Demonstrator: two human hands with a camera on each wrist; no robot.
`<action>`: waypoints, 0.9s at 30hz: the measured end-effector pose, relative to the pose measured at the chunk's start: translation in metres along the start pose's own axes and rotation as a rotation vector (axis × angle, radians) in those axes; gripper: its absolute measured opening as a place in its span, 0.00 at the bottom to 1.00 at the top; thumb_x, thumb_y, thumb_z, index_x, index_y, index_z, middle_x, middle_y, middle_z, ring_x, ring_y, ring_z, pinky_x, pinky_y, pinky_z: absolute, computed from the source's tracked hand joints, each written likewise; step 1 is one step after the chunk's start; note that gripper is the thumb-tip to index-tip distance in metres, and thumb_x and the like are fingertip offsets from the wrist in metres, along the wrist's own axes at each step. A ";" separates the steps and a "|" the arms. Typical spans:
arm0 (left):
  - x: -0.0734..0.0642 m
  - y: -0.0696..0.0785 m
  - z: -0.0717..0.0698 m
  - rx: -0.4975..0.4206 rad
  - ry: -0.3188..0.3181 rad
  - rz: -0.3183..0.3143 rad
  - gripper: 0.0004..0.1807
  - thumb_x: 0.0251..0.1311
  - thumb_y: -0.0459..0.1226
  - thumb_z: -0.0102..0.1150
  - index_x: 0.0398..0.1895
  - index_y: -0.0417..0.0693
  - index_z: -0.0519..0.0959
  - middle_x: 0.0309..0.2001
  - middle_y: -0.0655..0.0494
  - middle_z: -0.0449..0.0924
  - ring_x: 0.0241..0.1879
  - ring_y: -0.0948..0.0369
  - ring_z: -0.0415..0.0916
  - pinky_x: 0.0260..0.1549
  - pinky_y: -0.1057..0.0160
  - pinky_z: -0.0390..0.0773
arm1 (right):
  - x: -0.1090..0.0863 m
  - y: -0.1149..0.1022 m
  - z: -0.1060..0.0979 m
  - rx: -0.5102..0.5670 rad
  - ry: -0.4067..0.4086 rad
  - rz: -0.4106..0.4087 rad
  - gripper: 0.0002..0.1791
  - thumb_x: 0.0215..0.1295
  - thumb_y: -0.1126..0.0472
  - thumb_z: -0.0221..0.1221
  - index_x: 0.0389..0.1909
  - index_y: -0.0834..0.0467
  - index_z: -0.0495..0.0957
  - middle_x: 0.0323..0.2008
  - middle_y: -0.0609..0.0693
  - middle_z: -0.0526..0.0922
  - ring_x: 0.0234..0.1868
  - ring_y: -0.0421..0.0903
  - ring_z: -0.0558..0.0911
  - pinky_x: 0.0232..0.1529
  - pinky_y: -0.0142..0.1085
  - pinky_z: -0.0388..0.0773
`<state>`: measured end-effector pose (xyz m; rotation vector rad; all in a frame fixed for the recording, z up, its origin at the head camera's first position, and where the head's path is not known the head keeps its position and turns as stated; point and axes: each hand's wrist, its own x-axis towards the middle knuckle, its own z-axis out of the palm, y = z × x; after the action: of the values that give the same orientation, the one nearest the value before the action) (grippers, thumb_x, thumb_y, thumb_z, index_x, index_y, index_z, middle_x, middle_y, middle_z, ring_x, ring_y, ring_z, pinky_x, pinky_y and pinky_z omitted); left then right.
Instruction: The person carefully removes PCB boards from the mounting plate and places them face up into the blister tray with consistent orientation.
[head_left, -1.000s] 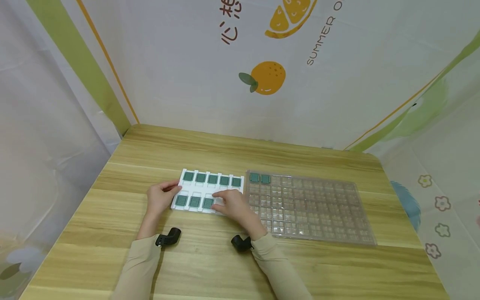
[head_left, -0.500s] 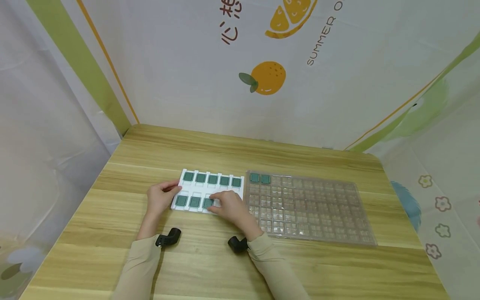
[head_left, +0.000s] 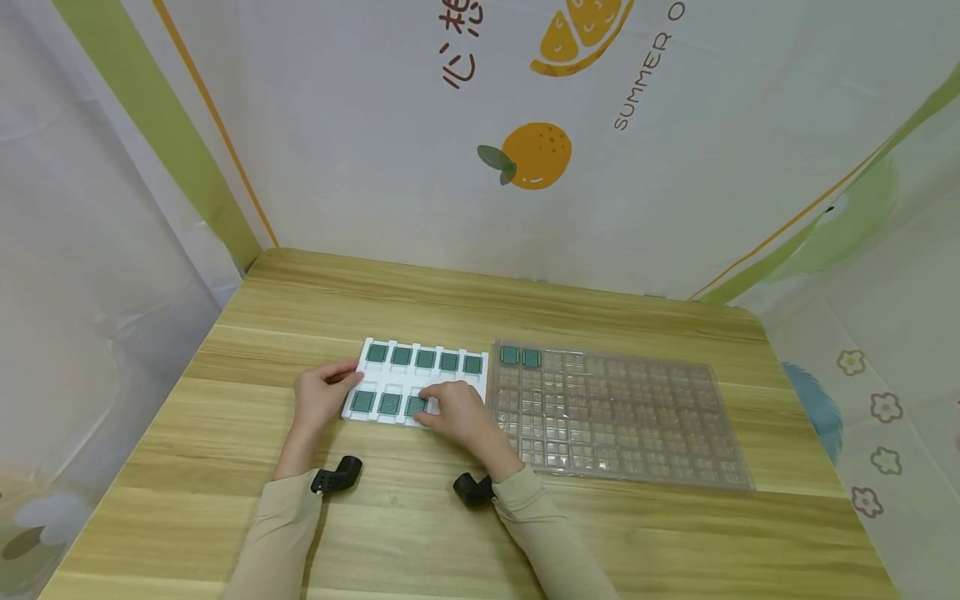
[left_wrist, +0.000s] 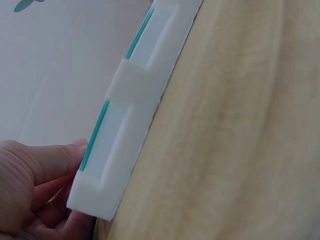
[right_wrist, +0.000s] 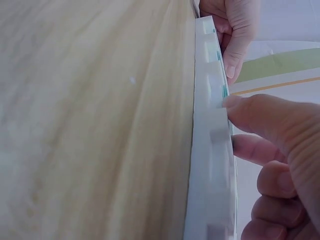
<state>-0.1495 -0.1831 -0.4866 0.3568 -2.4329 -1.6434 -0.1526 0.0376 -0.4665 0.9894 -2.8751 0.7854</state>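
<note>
A white tray (head_left: 382, 379) lies on the table with green square circuit boards in two rows of pockets. My left hand (head_left: 321, 397) holds the tray's left edge; the thumb is on top beside the corner board (left_wrist: 95, 135) in the left wrist view. At the front row, my right hand (head_left: 463, 414) pinches the third circuit board (head_left: 414, 406) from the left between thumb and index finger, the board level in its pocket. In the right wrist view, the thumb (right_wrist: 250, 112) is at the board's near edge and the other fingers are curled. The right hand covers the front-row pockets to its right.
Right beside the white tray lies a large clear plastic tray (head_left: 637, 421) with many small pockets. Two green boards (head_left: 521, 357) sit in its back left corner. A black wrist camera (head_left: 337, 475) sticks out from each sleeve. Printed curtains hang around the wooden table (head_left: 390, 542).
My right hand has shifted slightly left, so its thumb and index finger now lie over the third front-row board. The left hand and both trays have stayed in place.
</note>
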 end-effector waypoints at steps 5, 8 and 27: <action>0.000 0.000 0.000 -0.004 0.002 0.006 0.12 0.54 0.27 0.63 0.42 0.28 0.81 0.39 0.33 0.81 0.26 0.82 0.69 0.27 0.81 0.70 | 0.000 -0.001 -0.001 0.005 -0.003 0.008 0.15 0.53 0.56 0.68 0.40 0.60 0.84 0.19 0.48 0.81 0.14 0.33 0.53 0.18 0.24 0.57; -0.001 0.000 0.000 -0.009 0.006 0.012 0.12 0.53 0.26 0.63 0.41 0.28 0.81 0.39 0.33 0.81 0.26 0.81 0.70 0.27 0.82 0.70 | 0.001 -0.002 -0.002 -0.006 -0.003 0.005 0.15 0.53 0.56 0.68 0.40 0.60 0.84 0.23 0.49 0.83 0.14 0.33 0.54 0.19 0.23 0.58; 0.000 0.002 -0.001 -0.006 0.008 -0.031 0.12 0.54 0.28 0.63 0.42 0.29 0.81 0.39 0.35 0.82 0.26 0.80 0.70 0.26 0.81 0.70 | -0.001 0.006 -0.016 -0.017 0.028 -0.010 0.14 0.53 0.58 0.67 0.39 0.60 0.84 0.10 0.39 0.53 0.13 0.32 0.51 0.15 0.24 0.51</action>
<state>-0.1491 -0.1828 -0.4844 0.4018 -2.4274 -1.6583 -0.1577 0.0490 -0.4552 0.9830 -2.8462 0.7659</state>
